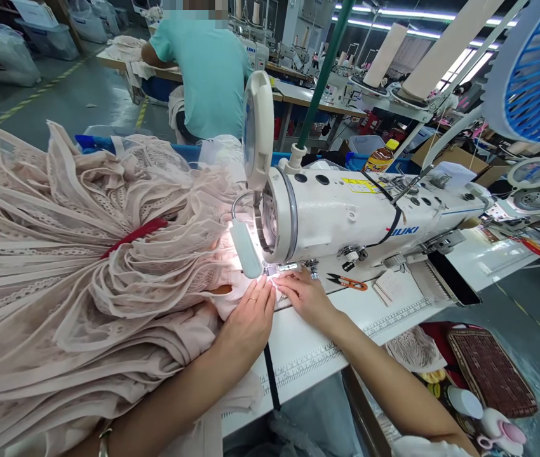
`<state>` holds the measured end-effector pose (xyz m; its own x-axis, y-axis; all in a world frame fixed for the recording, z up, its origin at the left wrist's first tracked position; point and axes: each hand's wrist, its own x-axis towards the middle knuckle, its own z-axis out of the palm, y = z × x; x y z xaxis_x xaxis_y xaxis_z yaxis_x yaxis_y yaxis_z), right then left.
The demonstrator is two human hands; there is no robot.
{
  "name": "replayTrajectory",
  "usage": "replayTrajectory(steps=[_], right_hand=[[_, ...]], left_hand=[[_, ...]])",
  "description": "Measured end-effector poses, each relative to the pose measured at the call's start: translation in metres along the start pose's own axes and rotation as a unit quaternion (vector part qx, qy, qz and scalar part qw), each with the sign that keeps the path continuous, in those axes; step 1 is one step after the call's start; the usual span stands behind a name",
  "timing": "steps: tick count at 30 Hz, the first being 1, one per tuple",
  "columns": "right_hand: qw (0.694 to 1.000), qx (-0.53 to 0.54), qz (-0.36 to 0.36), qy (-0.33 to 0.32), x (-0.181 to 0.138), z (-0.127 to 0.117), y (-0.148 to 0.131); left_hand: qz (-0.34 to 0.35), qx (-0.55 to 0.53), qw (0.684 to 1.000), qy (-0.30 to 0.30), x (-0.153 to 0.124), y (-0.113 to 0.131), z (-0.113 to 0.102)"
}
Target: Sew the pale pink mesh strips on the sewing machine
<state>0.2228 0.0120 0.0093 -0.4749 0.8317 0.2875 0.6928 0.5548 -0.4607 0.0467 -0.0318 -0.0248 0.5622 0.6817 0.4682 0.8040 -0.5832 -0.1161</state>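
Note:
Pale pink fabric lies under the needle end of a white sewing machine, lit by a small lamp. My left hand rests flat on this fabric, fingers stretched toward the presser foot. Just right of it, my right hand has its fingertips and thumb together on the fabric's edge, close to the foot. The fingertips of both hands nearly meet. Heaped at the left is a large bundle of pale pink lace-trimmed pieces, tied with a red strip.
Orange-handled thread snips lie on the machine table, right of my right hand. A blue fan hangs at upper right, near thread cones. Beyond the machine stands a bottle. A person in a teal shirt sits ahead.

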Motion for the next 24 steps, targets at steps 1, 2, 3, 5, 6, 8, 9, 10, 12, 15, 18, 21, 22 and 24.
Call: replayTrajectory(steps=[1, 2, 3, 5, 6, 8, 9, 10, 12, 15, 18, 21, 22, 24], right_hand=[[0.999, -0.018, -0.028, -0.003, -0.001, -0.001, 0.0], [0.998, -0.043, -0.048, -0.009, -0.002, -0.001, -0.001], [0.995, -0.074, -0.062, -0.015, -0.002, 0.0, -0.003], [0.986, -0.144, -0.08, -0.033, 0.0, 0.001, -0.008], [0.979, -0.179, -0.088, -0.044, 0.001, 0.001, -0.011], [0.963, -0.236, -0.107, -0.071, 0.003, 0.002, -0.015], [0.957, -0.254, -0.115, -0.084, 0.005, 0.002, -0.016], [0.952, -0.265, -0.12, -0.097, 0.006, 0.001, -0.016], [0.951, -0.26, -0.12, -0.116, 0.008, -0.001, -0.014], [0.961, -0.225, -0.09, -0.129, 0.011, -0.005, -0.007], [0.965, -0.217, -0.052, -0.135, 0.012, -0.006, -0.003], [0.965, -0.218, -0.036, -0.144, 0.014, -0.002, -0.003], [0.965, -0.216, -0.032, -0.145, 0.014, -0.001, -0.003], [0.965, -0.213, -0.024, -0.148, 0.014, 0.002, -0.005]], left_hand=[[-0.013, -0.01, 1.0, 0.007, 0.0, -0.001, 0.0], [-0.03, -0.017, 0.999, 0.015, 0.0, -0.001, 0.0], [-0.048, -0.017, 0.998, 0.023, 0.001, -0.003, -0.003], [-0.07, 0.002, 0.997, 0.022, 0.005, -0.006, -0.012], [-0.066, 0.018, 0.998, 0.009, 0.007, -0.007, -0.018], [-0.027, 0.04, 0.999, -0.017, 0.012, -0.009, -0.029], [0.001, 0.045, 0.999, -0.023, 0.014, -0.008, -0.032], [0.024, 0.049, 0.998, -0.021, 0.015, -0.008, -0.034], [0.054, 0.059, 0.997, -0.002, 0.015, -0.005, -0.032], [0.069, 0.08, 0.994, 0.012, 0.013, -0.003, -0.023], [0.073, 0.09, 0.993, 0.006, 0.011, -0.002, -0.017], [0.077, 0.089, 0.993, -0.004, 0.012, -0.003, -0.018], [0.077, 0.087, 0.993, -0.004, 0.013, -0.003, -0.019], [0.077, 0.087, 0.993, -0.002, 0.014, -0.004, -0.02]])
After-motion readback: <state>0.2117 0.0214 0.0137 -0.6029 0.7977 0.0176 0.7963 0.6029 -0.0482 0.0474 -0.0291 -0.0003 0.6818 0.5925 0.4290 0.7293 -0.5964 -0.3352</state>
